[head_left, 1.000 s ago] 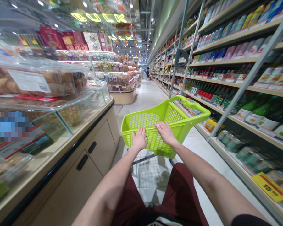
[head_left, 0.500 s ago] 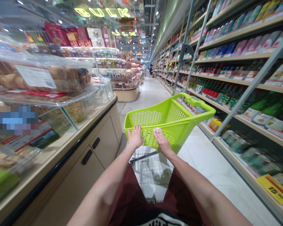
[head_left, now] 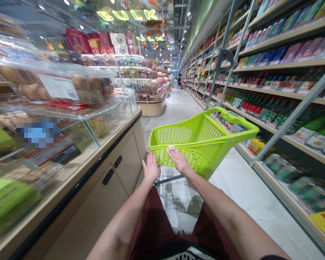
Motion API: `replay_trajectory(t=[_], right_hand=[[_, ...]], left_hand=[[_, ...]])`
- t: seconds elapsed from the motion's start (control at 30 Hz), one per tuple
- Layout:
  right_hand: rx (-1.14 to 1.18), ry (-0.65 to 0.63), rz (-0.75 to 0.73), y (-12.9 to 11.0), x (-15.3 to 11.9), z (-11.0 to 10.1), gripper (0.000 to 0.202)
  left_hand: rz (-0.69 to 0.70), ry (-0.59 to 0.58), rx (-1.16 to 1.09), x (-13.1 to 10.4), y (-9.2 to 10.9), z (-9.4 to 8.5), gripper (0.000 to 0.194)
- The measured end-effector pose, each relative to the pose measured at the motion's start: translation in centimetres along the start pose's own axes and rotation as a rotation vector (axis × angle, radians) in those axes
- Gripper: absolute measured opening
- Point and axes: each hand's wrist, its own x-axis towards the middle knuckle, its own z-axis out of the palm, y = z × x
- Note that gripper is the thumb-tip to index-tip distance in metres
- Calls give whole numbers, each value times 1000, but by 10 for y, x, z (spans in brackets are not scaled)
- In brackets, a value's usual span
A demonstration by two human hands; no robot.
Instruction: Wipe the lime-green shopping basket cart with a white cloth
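Left hand (head_left: 151, 168): empty, fingers spread | right hand (head_left: 179, 161): fingertips holding white wipe (head_left: 171, 148), likely soft, at near rim of green shopping cart (head_left: 197, 143) | cart: beside counter's (head_left: 89, 213) far corner; probably stiff, rolling; grasp push handle (head_left: 233, 117)

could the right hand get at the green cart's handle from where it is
Probably yes: nothing visible blocks the way from the right hand to the handle, up and to its right. The hand is at the green cart's near side, though, with a white wad at its fingers.
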Motion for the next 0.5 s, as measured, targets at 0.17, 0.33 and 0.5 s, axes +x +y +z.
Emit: replay_trajectory(t=[0.17,0.33,0.5], right_hand=[[6,-63,-51,-6,-21,28,39],[46,132,-128,-18,25,4,44],[23,-80,-37,-24,39,12,43]], left_hand=[[-6,-36,7,-3,-15,5,71],[1,-45,-19,-7,-15,10,71],[13,-88,-151,-10,-6,-6,70]])
